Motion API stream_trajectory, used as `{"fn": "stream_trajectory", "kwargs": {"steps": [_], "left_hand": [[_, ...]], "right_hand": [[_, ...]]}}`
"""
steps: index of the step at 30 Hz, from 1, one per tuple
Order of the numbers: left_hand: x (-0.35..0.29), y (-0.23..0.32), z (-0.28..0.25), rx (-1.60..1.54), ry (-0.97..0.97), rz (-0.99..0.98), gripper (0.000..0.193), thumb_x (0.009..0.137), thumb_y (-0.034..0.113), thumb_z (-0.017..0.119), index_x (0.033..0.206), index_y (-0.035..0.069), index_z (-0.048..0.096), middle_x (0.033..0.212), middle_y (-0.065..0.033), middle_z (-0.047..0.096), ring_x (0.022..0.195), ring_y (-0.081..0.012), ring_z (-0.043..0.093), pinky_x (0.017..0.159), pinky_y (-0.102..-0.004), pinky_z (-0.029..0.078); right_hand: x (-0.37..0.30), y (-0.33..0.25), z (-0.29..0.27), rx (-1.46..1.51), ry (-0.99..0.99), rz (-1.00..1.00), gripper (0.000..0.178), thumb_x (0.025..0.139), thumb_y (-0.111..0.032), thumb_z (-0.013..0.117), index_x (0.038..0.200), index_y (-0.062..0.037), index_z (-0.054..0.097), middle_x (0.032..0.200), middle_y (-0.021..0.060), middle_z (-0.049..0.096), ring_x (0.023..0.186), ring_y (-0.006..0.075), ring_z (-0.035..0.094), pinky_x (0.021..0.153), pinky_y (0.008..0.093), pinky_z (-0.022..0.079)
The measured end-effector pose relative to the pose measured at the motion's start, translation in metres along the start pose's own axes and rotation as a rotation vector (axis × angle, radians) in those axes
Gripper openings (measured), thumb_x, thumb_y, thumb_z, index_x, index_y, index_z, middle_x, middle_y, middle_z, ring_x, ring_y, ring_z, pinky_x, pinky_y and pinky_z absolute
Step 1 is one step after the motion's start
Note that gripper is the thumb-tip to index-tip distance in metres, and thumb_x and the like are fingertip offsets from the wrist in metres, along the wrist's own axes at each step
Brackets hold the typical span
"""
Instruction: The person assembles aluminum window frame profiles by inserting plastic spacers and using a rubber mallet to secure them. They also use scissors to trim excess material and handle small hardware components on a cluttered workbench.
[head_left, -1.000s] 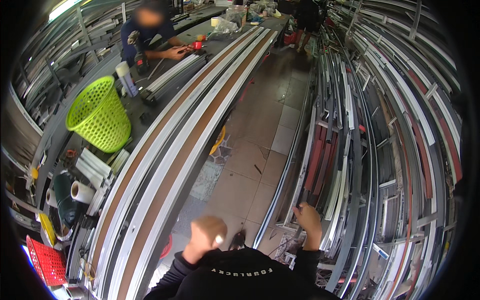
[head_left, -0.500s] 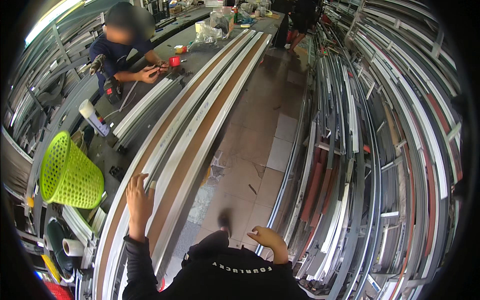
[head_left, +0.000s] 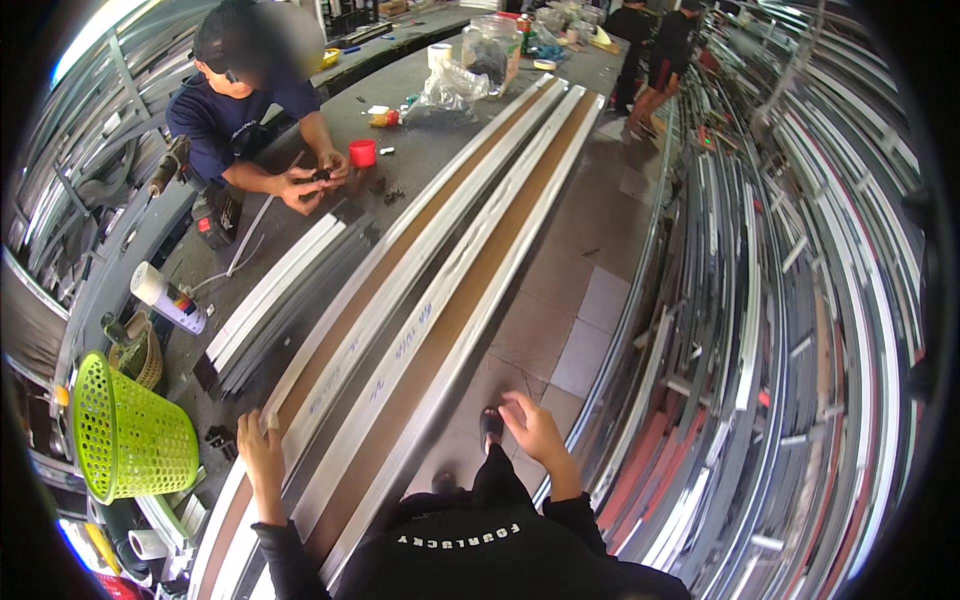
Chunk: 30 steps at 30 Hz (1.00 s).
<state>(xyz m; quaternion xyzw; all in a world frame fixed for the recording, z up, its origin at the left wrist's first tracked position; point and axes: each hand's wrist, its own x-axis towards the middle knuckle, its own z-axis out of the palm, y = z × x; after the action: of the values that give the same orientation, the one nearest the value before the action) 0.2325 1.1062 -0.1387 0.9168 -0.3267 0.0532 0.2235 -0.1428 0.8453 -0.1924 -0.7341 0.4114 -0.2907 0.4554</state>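
Observation:
Two long white profiles with brown strips lie side by side along the workbench, handwritten marks on their white faces. My left hand rests on the left profile, fingers stretched over its white and brown surface; it grips nothing that I can see. My right hand hangs in the air right of the profiles, above the floor, its fingers loosely curved and apart with nothing in them. Closest to my left hand on the bench are small black parts and a green perforated basket.
Across the bench a co-worker handles a small dark part beside a cordless drill and a red cap. A spray can stands left of shorter white bars. Racks of profiles line the right. Two people are far off.
My view has shifted forward along the bench. My left hand has slid toward the left profile's outer side, and my right hand has risen. A second distant person has come into view.

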Motion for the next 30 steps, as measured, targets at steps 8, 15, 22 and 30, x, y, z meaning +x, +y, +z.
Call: {"fn": "stream_trajectory", "kwargs": {"steps": [8,15,22,30], "left_hand": [[0.017,0.026,0.028,0.194,0.215,-0.2,0.032,0.101,0.027,0.053,0.099,-0.005,0.061,0.101,-0.0215,0.058,0.095,-0.0416,0.053,0.085,-0.0517,0.041],[0.016,0.029,0.036,0.163,0.224,-0.371,0.04,0.103,0.029,0.054,0.107,-0.01,0.06,0.132,-0.0331,0.054,0.118,-0.0494,0.052,0.102,-0.0506,0.04],[0.022,0.048,0.035,0.13,0.209,-0.257,0.029,0.101,0.019,0.055,0.105,-0.01,0.059,0.119,-0.0259,0.058,0.097,-0.0455,0.06,0.079,-0.0475,0.047],[0.007,0.074,0.034,0.028,0.17,-0.261,0.018,0.098,0.011,0.055,0.094,-0.007,0.056,0.104,-0.0194,0.057,0.085,-0.04,0.059,0.071,-0.0432,0.046]], "right_hand": [[0.181,-0.018,-0.025,0.407,-0.76,0.415,0.067,0.1,-0.057,0.051,0.094,0.0084,0.064,0.077,0.017,0.071,0.052,0.021,0.068,0.04,0.0292,0.05],[0.211,-0.031,-0.022,0.45,-0.993,0.576,0.061,0.103,-0.044,0.055,0.09,0.0148,0.066,0.08,0.0223,0.072,0.047,0.0208,0.065,0.038,0.0289,0.05],[0.226,-0.032,-0.022,0.443,-1.073,0.583,0.054,0.104,-0.04,0.056,0.093,0.0126,0.065,0.079,0.0185,0.072,0.046,0.0182,0.063,0.037,0.0274,0.048],[0.228,-0.027,-0.018,0.455,-1.085,0.552,0.054,0.104,-0.038,0.055,0.093,0.0142,0.065,0.085,0.0216,0.074,0.046,0.0183,0.063,0.038,0.0282,0.049]]}}
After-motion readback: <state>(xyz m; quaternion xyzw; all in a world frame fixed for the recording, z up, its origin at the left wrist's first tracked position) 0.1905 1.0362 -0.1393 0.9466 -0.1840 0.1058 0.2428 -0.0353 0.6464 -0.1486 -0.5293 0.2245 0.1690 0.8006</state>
